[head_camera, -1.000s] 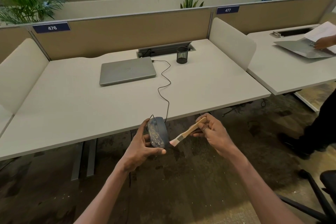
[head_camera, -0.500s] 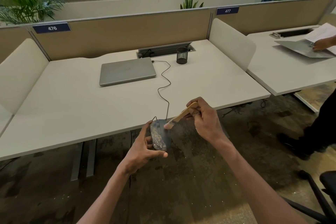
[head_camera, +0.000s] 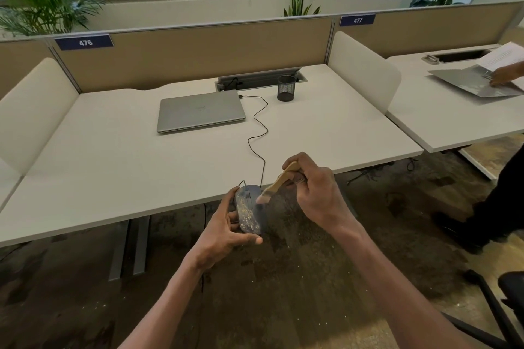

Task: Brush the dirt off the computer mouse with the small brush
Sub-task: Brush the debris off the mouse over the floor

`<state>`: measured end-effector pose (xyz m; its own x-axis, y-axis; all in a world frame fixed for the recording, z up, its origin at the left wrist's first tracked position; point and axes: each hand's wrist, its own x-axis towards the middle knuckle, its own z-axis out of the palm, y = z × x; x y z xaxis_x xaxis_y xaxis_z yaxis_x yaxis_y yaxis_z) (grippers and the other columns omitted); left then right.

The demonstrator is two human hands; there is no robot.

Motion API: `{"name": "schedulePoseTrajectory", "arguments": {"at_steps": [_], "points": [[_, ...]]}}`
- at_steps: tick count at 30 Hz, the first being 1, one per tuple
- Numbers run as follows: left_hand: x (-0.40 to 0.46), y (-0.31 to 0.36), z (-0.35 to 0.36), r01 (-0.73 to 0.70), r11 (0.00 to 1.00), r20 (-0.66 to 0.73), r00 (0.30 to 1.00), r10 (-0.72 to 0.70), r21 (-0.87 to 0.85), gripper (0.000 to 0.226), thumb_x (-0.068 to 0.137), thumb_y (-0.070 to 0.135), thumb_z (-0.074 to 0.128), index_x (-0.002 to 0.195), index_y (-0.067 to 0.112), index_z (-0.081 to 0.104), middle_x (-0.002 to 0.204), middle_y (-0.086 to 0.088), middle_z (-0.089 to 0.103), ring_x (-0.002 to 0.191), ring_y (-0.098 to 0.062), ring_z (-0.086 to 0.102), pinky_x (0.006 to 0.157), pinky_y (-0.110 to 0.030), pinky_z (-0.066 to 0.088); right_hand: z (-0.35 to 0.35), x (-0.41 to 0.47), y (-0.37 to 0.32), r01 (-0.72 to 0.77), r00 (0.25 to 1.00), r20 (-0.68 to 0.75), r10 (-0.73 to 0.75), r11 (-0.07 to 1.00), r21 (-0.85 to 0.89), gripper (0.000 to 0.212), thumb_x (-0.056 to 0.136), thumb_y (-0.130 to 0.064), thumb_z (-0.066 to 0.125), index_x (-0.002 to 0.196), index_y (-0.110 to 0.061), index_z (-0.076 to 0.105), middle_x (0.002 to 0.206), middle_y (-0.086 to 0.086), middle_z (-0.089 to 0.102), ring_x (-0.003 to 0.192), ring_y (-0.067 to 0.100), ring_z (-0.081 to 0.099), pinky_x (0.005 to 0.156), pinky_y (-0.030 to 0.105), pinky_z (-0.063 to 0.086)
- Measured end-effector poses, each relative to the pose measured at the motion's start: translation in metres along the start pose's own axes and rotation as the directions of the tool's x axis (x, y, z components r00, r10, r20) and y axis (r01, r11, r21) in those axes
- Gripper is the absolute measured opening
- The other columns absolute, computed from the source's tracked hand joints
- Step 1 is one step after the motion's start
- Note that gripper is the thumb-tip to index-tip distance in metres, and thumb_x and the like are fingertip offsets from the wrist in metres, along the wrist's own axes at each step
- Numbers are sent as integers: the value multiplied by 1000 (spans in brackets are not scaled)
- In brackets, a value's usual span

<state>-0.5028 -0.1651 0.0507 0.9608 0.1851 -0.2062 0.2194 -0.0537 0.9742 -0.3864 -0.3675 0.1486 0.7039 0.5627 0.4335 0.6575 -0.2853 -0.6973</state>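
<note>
A dark grey mouse point(head_camera: 251, 211) speckled with yellowish dirt is seen beside a pale wooden brush point(head_camera: 279, 183); a white surface point(head_camera: 113, 167) carries a silver laptop point(head_camera: 200, 110) and a black mesh cup point(head_camera: 285, 88).

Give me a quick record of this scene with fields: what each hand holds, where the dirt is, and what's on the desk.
left hand: grips the mouse, held off the desk
right hand: holds the small brush, bristles on the mouse's front right
dirt: yellowish flecks along the mouse's left half
on desk: closed laptop, mesh pen cup, mouse cable
</note>
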Motion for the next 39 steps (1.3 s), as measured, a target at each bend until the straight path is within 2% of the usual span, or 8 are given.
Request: {"name": "schedulePoseTrajectory", "arguments": {"at_steps": [5, 10, 16, 21, 26, 34, 37, 39], "points": [[-1, 3, 3, 10, 1000, 10, 1000, -10, 7, 143, 48, 26, 104, 158, 39, 14, 135, -12, 64, 116, -26, 70, 102, -57, 53, 2, 4, -2, -11, 995, 95, 14, 999, -34, 30, 96, 4, 53, 109, -24, 54, 96, -2, 71, 89, 10, 73, 75, 21, 61], [-2, 4, 7, 20, 1000, 16, 1000, -20, 6, 143, 49, 23, 102, 159, 39, 13, 134, -14, 65, 118, -28, 69, 103, -56, 52, 8, 9, -7, 26, 999, 22, -26, 1000, -6, 24, 97, 5, 52, 112, -12, 57, 96, -1, 71, 90, 11, 73, 76, 25, 62], [-1, 7, 6, 22, 1000, 23, 999, -23, 20, 141, 51, 18, 100, 159, 36, 12, 137, -14, 62, 120, -25, 68, 106, -55, 51, 9, 15, -8, 21, 996, 85, -16, 998, -61, 27, 96, 6, 50, 113, -15, 53, 97, 3, 71, 90, 15, 72, 76, 26, 61], [-2, 6, 7, 17, 999, 19, 1000, -18, 46, 137, 55, 15, 100, 158, 39, 13, 138, -14, 61, 120, -26, 67, 105, -55, 51, 14, 24, -9, 39, 999, 27, -37, 994, -101, 26, 96, 6, 52, 116, -11, 55, 102, 9, 73, 93, 19, 73, 81, 32, 62], [0, 9, 2, 12, 999, 10, 1000, -12, 33, 138, 53, 18, 100, 157, 42, 12, 135, -14, 63, 118, -27, 68, 105, -55, 52, 15, 24, -10, 36, 999, 18, -35, 994, -103, 28, 96, 7, 51, 115, -15, 51, 97, 7, 72, 87, 16, 73, 76, 31, 63], [1, 4, 1, -4, 1000, 32, 999, 4, 24, 130, 60, 9, 97, 152, 47, 14, 128, -5, 66, 113, -19, 72, 95, -36, 59, 19, 29, -7, 15, 1000, 2, -15, 994, -108, 26, 97, 8, 48, 116, -8, 56, 103, 8, 73, 94, 18, 71, 82, 25, 59], [2, 4, -1, -7, 1000, 21, 1000, 7, 13, 131, 61, 8, 97, 154, 46, 13, 131, -8, 66, 114, -21, 71, 101, -44, 56, 17, 27, -5, 11, 1000, 2, -10, 994, -110, 25, 97, 7, 49, 114, -11, 53, 100, 6, 72, 91, 17, 72, 78, 31, 62], [4, 4, -3, -10, 1000, 22, 1000, 10, 15, 131, 60, 8, 97, 153, 47, 13, 130, -7, 66, 114, -20, 71, 101, -42, 56, 16, 27, -4, 16, 1000, 20, -14, 992, -124, 24, 97, 7, 48, 113, -11, 52, 97, 3, 70, 88, 17, 72, 76, 30, 62]]}}
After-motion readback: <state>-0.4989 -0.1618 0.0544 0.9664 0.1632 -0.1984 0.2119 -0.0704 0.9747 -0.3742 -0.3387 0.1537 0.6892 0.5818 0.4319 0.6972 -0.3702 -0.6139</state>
